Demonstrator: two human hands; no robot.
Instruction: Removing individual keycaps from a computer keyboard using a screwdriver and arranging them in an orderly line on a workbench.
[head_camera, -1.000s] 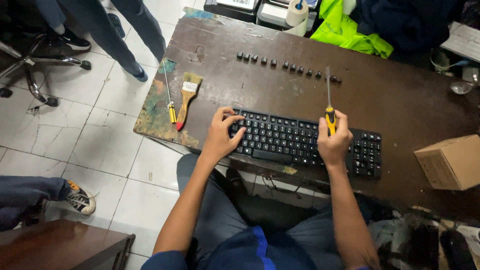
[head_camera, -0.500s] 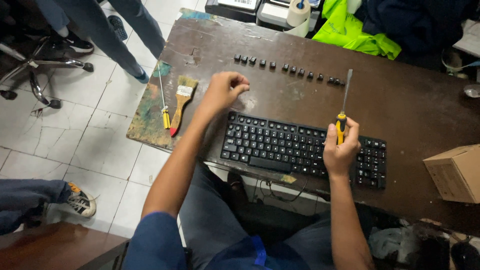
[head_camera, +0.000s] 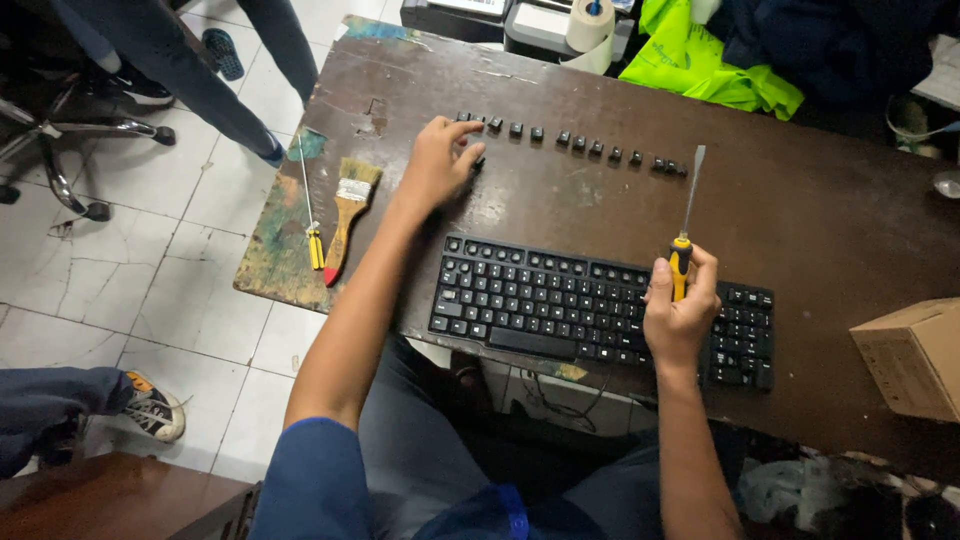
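A black keyboard (head_camera: 560, 300) lies near the front edge of a worn brown table (head_camera: 820, 220). My right hand (head_camera: 682, 312) rests over the keyboard's right part, gripping a screwdriver (head_camera: 686, 228) with a yellow and black handle, blade pointing away from me. My left hand (head_camera: 440, 160) reaches across the table to the left end of a row of several loose black keycaps (head_camera: 585, 145); its fingers are bent over the first caps, touching one. Whether a cap is pinched I cannot tell.
A paintbrush (head_camera: 347, 212) and a thin yellow-handled screwdriver (head_camera: 310, 205) lie at the table's left end. A cardboard box (head_camera: 915, 355) stands at the right. A tape roll (head_camera: 590, 25) and a neon-green vest (head_camera: 710, 65) sit at the back. Another person's legs (head_camera: 190, 60) and an office chair (head_camera: 60, 130) stand on the tiled floor left.
My left hand left the keyboard and moved far forward to the keycap row. My right hand shifted slightly and stayed on the keyboard, still holding the screwdriver upright.
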